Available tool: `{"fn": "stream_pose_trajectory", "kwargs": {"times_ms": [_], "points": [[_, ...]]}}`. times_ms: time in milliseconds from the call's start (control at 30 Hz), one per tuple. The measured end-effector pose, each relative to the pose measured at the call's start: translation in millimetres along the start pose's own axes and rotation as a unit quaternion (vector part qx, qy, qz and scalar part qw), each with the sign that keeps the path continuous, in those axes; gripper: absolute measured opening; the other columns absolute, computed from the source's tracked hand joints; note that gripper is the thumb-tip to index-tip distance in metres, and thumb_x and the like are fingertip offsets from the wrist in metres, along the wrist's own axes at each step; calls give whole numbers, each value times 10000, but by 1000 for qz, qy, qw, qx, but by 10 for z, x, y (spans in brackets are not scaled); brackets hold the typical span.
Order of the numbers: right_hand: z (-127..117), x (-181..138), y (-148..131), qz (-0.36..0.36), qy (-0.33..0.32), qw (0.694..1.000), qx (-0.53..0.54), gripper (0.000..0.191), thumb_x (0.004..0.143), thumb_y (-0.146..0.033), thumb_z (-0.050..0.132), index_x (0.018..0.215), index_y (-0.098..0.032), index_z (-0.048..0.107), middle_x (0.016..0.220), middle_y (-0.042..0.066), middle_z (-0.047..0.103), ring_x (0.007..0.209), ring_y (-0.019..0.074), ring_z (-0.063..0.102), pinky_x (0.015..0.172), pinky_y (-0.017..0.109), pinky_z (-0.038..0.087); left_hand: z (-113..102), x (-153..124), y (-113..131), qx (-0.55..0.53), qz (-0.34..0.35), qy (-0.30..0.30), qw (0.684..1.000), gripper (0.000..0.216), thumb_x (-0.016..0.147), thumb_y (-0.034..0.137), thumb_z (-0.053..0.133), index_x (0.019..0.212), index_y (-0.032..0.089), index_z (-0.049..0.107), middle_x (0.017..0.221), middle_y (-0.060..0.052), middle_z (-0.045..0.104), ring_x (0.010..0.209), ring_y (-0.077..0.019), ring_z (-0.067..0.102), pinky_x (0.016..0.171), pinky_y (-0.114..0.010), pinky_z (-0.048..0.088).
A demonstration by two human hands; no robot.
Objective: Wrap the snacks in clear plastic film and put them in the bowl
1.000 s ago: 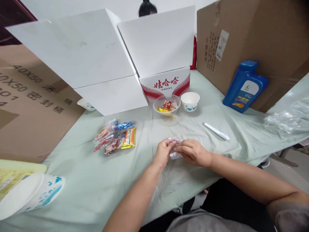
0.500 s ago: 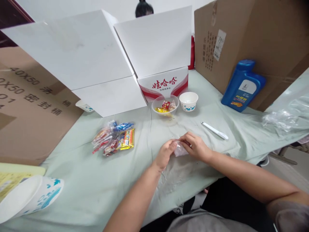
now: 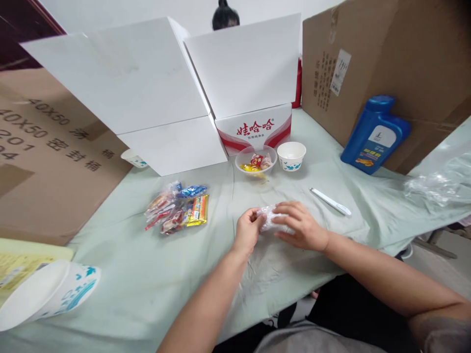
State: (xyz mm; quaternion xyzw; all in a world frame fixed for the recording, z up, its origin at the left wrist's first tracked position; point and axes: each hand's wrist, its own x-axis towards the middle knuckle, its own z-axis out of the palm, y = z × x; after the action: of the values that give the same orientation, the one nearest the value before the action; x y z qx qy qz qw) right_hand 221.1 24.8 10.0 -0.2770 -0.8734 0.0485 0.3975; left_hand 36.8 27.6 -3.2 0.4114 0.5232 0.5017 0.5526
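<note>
My left hand [image 3: 248, 230] pinches a crumpled clear plastic wrapper [image 3: 269, 215] between thumb and fingers at its left end, just above the cloth. My right hand [image 3: 301, 226] lies over the wrapper's right side with its fingers apart, covering part of it; whether anything is inside the wrapper I cannot tell. Beyond the hands, a clear plastic bowl [image 3: 240, 166] holds several wrapped snacks, and a small white paper bowl [image 3: 291, 164] stands beside it. Left of my hands lies a pile of packaged snacks [image 3: 178, 208]. A white utility knife [image 3: 330, 201] rests to the right.
White boxes [image 3: 121, 78] stand at the back, one with red lettering. Large cardboard cartons [image 3: 47, 162] flank the table. A blue bottle [image 3: 375, 135] stands at right near loose plastic film [image 3: 429, 189]. A big paper tub [image 3: 69, 294] lies at front left. A person's head [image 3: 225, 17] shows behind.
My right hand's fingers have opened from a pinch and spread over the wrapper. The left hand keeps its grip, and the wrapper has shifted slightly up and left.
</note>
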Motion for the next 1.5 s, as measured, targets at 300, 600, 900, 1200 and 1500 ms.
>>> {"fn": "stream_pose_trajectory", "kwargs": {"times_ms": [300,600,900,1200,1500], "points": [[319,-74,41,6,-171,985,-27,292,915,-227,538,1186,-161,626,1251,127,632,1211,241,548,988,434,469,-206,46,194,577,139,50,803,105,814,234,613,873,201,693,992,-84,633,916,-224,602,797,-310,428],[129,61,155,-23,-152,987,35,305,887,-60,429,1032,-176,671,1002,88,709,910,205,642,773,347,550,-777,200,568,667,129,183,711,260,864,254,519,1066,197,673,1089,-128,623,1073,-298,524,890,-377,390],[-642,840,949,190,109,951,-218,332,949,-225,359,1091,-191,657,1132,133,640,1099,254,567,959,410,444,-1218,354,590,720,-23,225,656,591,812,393,607,1344,161,500,1352,-234,470,1228,-389,422,972,-479,333],[-587,1029,1421,286,-76,923,-245,348,894,-201,401,1103,-154,674,1166,114,658,1128,278,533,968,422,392,-1215,339,665,701,-9,207,682,457,792,266,549,1239,177,592,1289,-203,553,1124,-389,524,866,-469,409],[-785,259,790,364,-183,870,-278,354,830,-394,574,1098,-180,661,1099,134,655,1010,296,603,805,382,462,-842,144,748,133,6,-22,991,382,605,419,658,899,176,678,796,-37,686,699,-193,612,641,-268,443]]}}
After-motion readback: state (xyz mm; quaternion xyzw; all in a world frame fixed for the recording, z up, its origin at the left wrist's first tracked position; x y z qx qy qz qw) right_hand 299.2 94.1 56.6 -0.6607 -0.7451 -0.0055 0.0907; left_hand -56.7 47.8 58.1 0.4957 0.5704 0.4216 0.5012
